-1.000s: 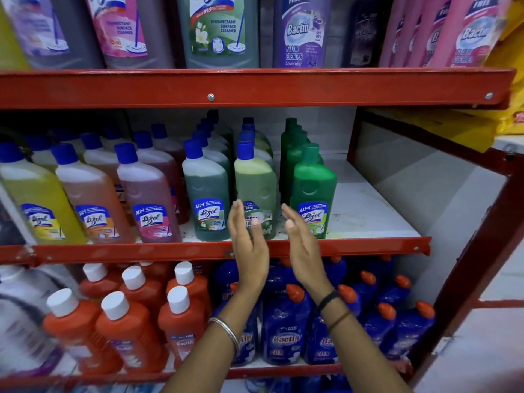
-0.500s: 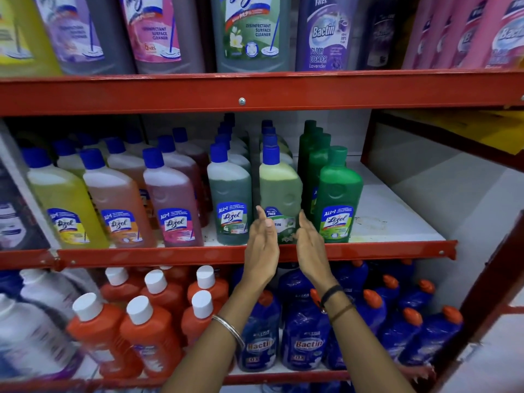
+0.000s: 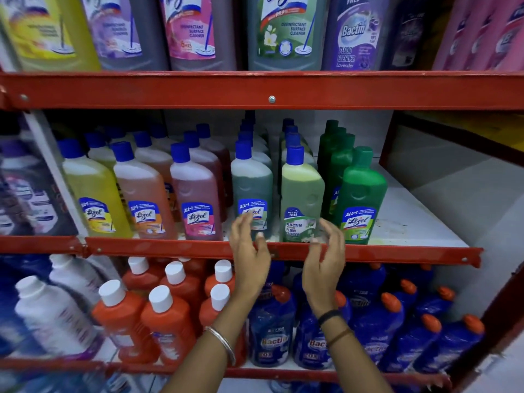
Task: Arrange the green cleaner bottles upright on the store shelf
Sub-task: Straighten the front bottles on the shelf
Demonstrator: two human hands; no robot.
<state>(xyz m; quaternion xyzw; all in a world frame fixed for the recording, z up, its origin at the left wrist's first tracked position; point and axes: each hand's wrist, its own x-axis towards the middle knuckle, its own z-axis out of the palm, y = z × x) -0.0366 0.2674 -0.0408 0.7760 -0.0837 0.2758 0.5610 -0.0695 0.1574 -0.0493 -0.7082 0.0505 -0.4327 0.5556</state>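
Both hands have come a little lower and apart since the earlier frame, and the view has shifted. Nearest, the left hand (image 3: 249,259) and the right hand (image 3: 326,262) hover before the red shelf edge (image 3: 397,255), fingers (image 3: 243,222) spread and curled, holding nothing. Just behind that edge, between the hands, stands the pale green bottle (image 3: 302,194); the right fingers nearly touch it. Just right of it, the dark green bottles (image 3: 364,194) stand upright in one row going back. The arranging looks almost finished.
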